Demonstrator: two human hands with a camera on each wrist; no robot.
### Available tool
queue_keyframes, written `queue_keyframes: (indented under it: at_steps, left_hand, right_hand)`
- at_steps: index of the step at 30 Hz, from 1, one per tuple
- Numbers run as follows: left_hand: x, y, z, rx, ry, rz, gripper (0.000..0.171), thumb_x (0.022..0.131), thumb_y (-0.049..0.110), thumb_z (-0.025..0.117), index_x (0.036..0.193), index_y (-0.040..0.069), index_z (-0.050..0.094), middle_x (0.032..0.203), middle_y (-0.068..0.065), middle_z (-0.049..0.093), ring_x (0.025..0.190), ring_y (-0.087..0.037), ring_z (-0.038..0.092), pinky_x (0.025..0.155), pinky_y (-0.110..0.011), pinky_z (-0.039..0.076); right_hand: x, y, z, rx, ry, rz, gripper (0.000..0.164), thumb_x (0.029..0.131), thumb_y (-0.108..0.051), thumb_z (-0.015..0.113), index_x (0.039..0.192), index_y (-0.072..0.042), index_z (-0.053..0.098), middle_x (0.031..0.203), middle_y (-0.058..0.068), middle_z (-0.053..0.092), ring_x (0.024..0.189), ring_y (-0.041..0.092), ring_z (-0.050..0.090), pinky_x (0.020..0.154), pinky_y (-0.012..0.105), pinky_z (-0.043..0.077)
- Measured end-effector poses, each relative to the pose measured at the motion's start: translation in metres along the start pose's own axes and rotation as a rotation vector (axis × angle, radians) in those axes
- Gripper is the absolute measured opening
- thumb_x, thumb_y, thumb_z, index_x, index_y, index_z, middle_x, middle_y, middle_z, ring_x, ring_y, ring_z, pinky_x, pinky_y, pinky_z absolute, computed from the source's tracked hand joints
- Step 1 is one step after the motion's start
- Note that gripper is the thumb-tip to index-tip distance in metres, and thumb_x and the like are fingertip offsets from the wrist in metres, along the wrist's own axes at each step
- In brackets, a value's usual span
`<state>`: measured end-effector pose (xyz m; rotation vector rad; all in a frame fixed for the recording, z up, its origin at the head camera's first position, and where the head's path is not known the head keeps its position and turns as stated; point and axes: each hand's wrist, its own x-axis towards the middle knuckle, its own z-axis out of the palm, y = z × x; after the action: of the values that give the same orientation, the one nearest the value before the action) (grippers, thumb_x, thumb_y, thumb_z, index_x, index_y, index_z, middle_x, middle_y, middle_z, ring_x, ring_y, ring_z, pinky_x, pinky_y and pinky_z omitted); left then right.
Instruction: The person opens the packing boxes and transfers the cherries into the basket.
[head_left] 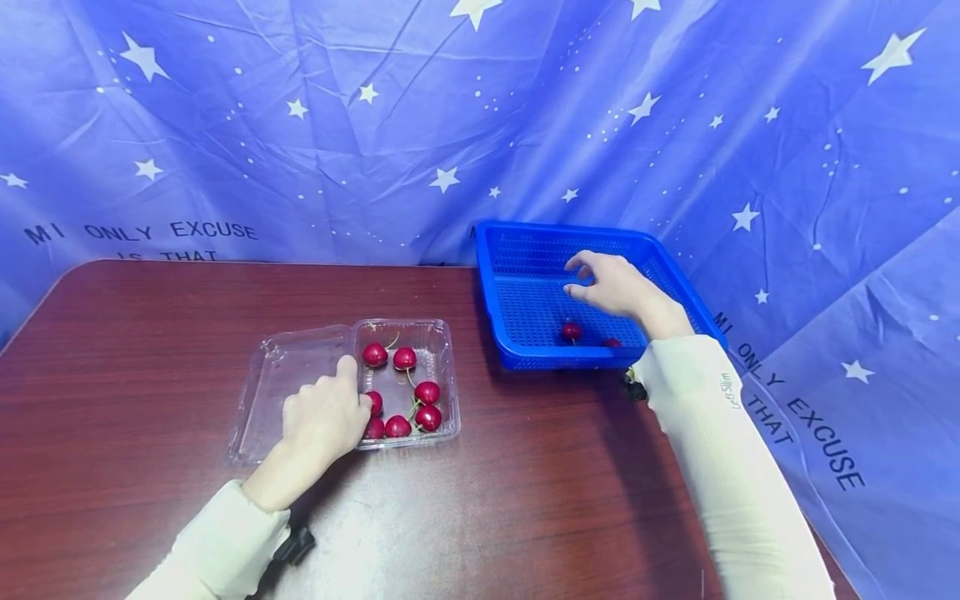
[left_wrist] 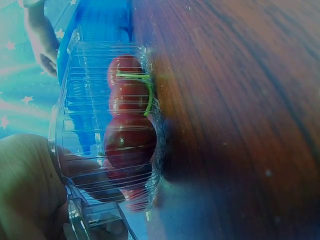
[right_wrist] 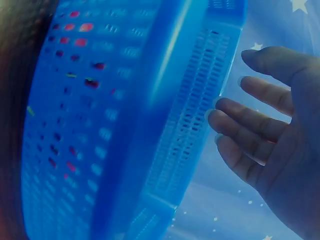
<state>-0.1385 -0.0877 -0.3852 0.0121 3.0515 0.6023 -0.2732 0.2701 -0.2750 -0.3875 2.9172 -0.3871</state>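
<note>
A clear plastic clamshell box [head_left: 452, 392] holds several dark red cherries [head_left: 405, 358], some with green stems. Its lid [head_left: 273, 371] lies folded back to the left. My left hand [head_left: 327, 414] grips the box by its left edge near the hinge; in the left wrist view, fingers show through the ribbed plastic beside the cherries [left_wrist: 130, 139]. Over the blue basket [head_left: 491, 312] hovers my right hand [head_left: 611, 283], fingers spread and loosely bent, holding nothing. Inside the basket lie a cherry [head_left: 571, 331] and another [head_left: 612, 342] partly hidden by the near rim.
Box and basket stand on a reddish-brown wooden table [head_left: 465, 517], with a gap between them. A blue star-printed curtain [head_left: 315, 125] hangs behind the table and along its right side, close to the basket.
</note>
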Motion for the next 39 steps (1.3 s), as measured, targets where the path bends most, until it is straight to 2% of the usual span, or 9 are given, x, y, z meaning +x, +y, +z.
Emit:
queue_keyframes:
  at_steps: [8, 21, 27, 39]
  left_hand:
    - [0.001, -0.001, 0.000, 0.000, -0.005, -0.002, 0.028, 0.086, 0.023, 0.056, 0.096, 0.000, 0.044, 0.079, -0.030, 0.068, 0.070, -0.050, 0.064, 0.053, -0.057, 0.047]
    - [-0.001, 0.002, -0.003, -0.016, -0.020, -0.005, 0.026, 0.086, 0.022, 0.054, 0.096, 0.000, 0.044, 0.081, -0.030, 0.068, 0.073, -0.051, 0.064, 0.055, -0.057, 0.048]
    - [0.000, 0.001, -0.002, -0.013, -0.024, -0.010, 0.026, 0.086, 0.022, 0.054, 0.097, 0.001, 0.044, 0.081, -0.030, 0.068, 0.073, -0.050, 0.064, 0.055, -0.057, 0.048]
    - [-0.001, 0.001, -0.002, -0.009, -0.027, -0.012, 0.026, 0.086, 0.022, 0.054, 0.097, 0.001, 0.044, 0.081, -0.029, 0.068, 0.073, -0.050, 0.064, 0.055, -0.057, 0.048]
  right_hand:
    - [0.003, -0.015, -0.006, 0.060, 0.048, -0.046, 0.047, 0.095, -0.031, 0.057, 0.134, -0.005, 0.049, 0.131, 0.027, 0.056, 0.116, 0.040, 0.053, 0.095, 0.059, 0.043]
    - [0.004, -0.034, -0.011, 0.091, 0.140, -0.111, 0.054, 0.093, -0.038, 0.058, 0.136, -0.006, 0.048, 0.134, 0.024, 0.055, 0.119, 0.036, 0.050, 0.098, 0.059, 0.041]
    - [0.005, -0.048, -0.012, 0.109, 0.147, -0.142, 0.059, 0.092, -0.040, 0.059, 0.138, -0.006, 0.047, 0.138, 0.021, 0.052, 0.122, 0.036, 0.048, 0.100, 0.058, 0.041]
    - [0.013, -0.082, -0.004, 0.032, 0.219, -0.268, 0.056, 0.088, -0.038, 0.065, 0.134, -0.007, 0.052, 0.136, 0.016, 0.054, 0.115, 0.031, 0.053, 0.098, 0.052, 0.044]
